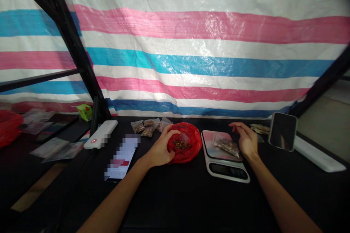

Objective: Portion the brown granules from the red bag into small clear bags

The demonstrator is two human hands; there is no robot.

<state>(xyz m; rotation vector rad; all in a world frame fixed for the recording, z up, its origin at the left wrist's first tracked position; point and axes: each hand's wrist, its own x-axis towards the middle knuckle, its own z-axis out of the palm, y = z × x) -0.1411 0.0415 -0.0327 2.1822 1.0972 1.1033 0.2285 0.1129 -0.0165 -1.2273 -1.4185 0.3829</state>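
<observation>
My left hand [161, 149] is curled around the left rim of a red plastic bag [194, 151], thumb and fingers gripping its edge. Small brown pieces [181, 145] lie inside the bag, and a bit of clear plastic rests on top of them. To the right is a white kitchen scale [209, 165] with a dark display. On its platform lies a clear zip bag [226, 145] of similar brown pieces. My right hand [247, 141] hovers at the scale's right side, apparently holding nothing, its fingers stretched out and pointing left.
Several filled zip bags [149, 130] lie behind my left hand. A lit phone [124, 158] and a white device [101, 135] are on the left, with flat clear bags [62, 151] beyond. Right stand a dark-screened phone [283, 131] and a white bar [318, 154]. Black frame posts [78, 51] flank a striped tarp.
</observation>
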